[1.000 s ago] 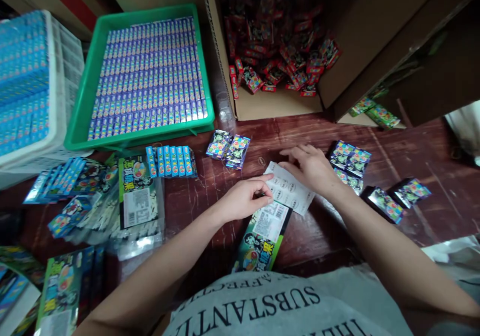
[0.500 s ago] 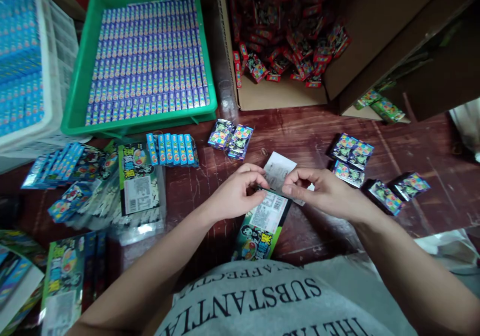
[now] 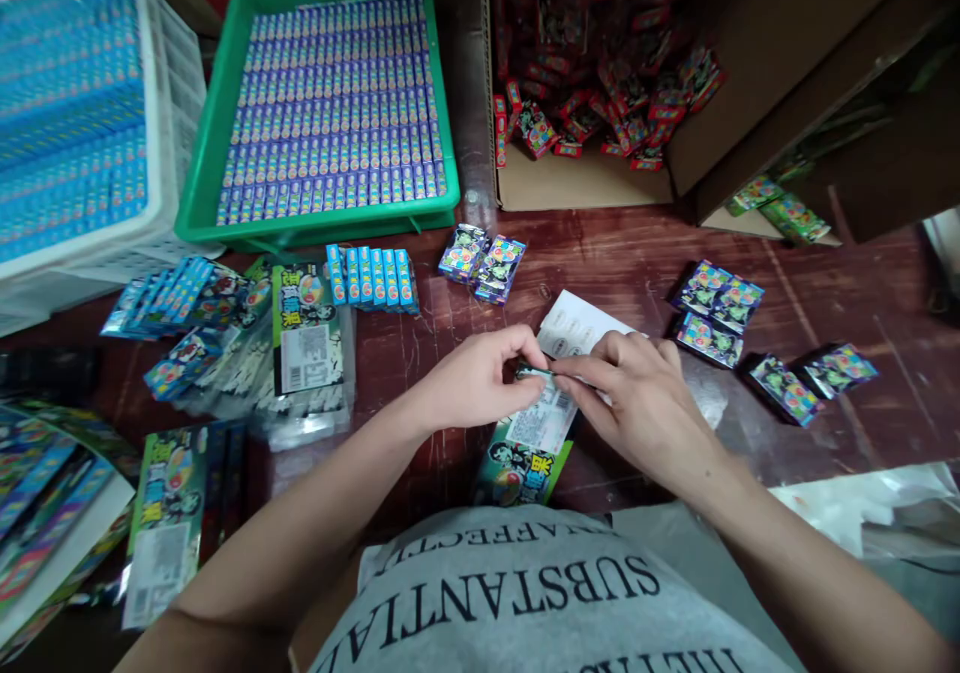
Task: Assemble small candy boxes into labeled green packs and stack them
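Note:
A green and black candy package (image 3: 525,458) with a white printed label lies near my body, its far edge between my hands. My left hand (image 3: 480,381) is closed at that edge, thumb and fingers pinching it. Fingers of my right hand (image 3: 641,393) press together on the same edge, right beside the left fingertips. Whether a small sticker is between them is hidden. Just beyond the hands lies a white sheet of round stickers (image 3: 574,323), partly covered by the right hand.
Small purple boxes (image 3: 499,268) and more boxes (image 3: 720,298) lie on the dark wooden surface. At the back stand a green tray (image 3: 319,231), a white basket (image 3: 161,103) and a cardboard carton (image 3: 585,188) of red packs. Clear sleeves (image 3: 247,383) and blue boxes (image 3: 371,278) are left.
My right hand has moved in over the package's far edge, its fingers now meeting the left ones. More of the sticker sheet shows behind it. The whole view has shifted slightly.

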